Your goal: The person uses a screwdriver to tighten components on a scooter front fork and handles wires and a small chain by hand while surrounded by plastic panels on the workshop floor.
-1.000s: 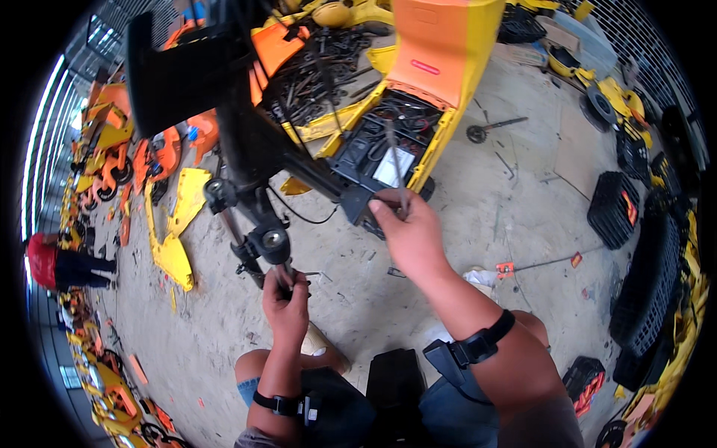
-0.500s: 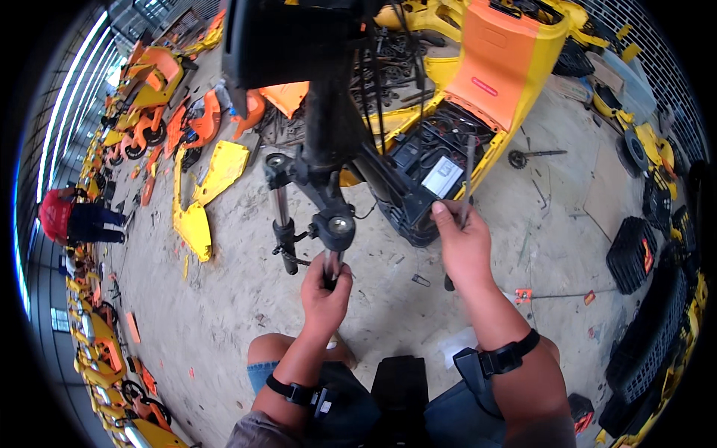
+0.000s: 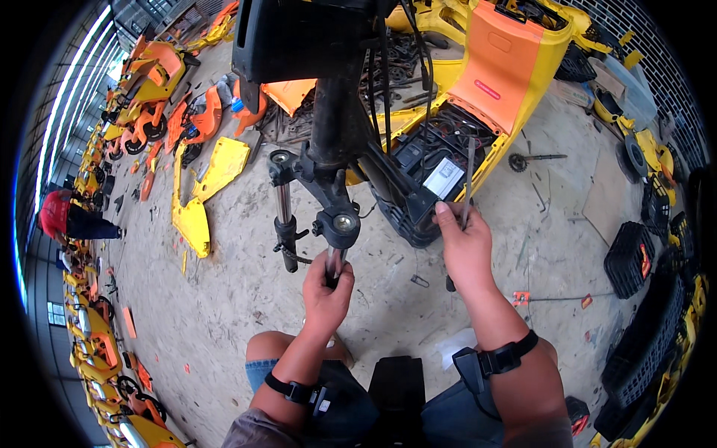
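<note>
Since the earlier frame, view has swung closer to the fork assembly; left hand [image 3: 326,287] has come up higher on the black fork leg [image 3: 334,261], right hand [image 3: 464,250] now sits at the open battery bay rather than out over the floor.

Left fingers are wrapped shut around the lower end of that leg, just below the round clamp boss [image 3: 343,222]. Likely holding it steady so the steering column [image 3: 328,112] above doesn't swing. Second fork leg [image 3: 286,224] hangs free just to the left of those fingers, untouched.

Right fingers are closed around a thin metal rod [image 3: 467,183], thumb pressed along its near side. Rod stands near-upright above the fingers, tip up by the yellow-orange scooter body [image 3: 515,67]. Looks like a pry or reach tool held ready beside the black battery box [image 3: 429,175], which sits just above-left of the fingers.

Everything rests on the sandy concrete floor [image 3: 224,313]; a loose yellow panel [image 3: 205,190] lies well left of both hands. Another person in a red cap [image 3: 54,213] is far left.
</note>
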The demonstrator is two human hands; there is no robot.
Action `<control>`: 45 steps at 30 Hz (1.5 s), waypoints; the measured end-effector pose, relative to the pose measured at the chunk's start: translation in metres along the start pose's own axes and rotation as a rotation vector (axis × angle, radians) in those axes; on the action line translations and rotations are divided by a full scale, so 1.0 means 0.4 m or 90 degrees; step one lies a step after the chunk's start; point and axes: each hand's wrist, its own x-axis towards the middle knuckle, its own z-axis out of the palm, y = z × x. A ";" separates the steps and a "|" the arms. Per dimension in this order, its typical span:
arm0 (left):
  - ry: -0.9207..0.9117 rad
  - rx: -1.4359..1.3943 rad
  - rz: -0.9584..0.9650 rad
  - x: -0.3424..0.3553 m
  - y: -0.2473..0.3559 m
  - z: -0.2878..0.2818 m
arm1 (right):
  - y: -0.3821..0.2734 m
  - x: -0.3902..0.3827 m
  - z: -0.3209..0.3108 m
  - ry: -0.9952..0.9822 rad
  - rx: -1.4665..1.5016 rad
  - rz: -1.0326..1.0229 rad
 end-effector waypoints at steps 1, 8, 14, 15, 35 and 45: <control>0.007 -0.002 -0.007 0.000 0.002 0.000 | -0.005 -0.001 -0.001 0.000 -0.004 -0.001; 0.009 0.003 -0.007 0.001 -0.001 -0.003 | 0.012 0.004 0.001 -0.003 0.022 -0.019; 0.013 0.042 -0.022 0.000 0.006 -0.003 | -0.004 -0.005 -0.001 0.011 0.016 -0.004; 0.006 0.054 -0.009 0.001 0.002 -0.005 | -0.004 -0.006 -0.001 0.010 0.021 0.000; 0.010 0.123 -0.088 0.014 0.066 -0.013 | 0.017 -0.132 0.075 -0.260 -0.005 0.022; 0.081 0.162 0.037 0.009 0.066 -0.082 | 0.053 -0.128 0.105 -0.282 -0.044 0.005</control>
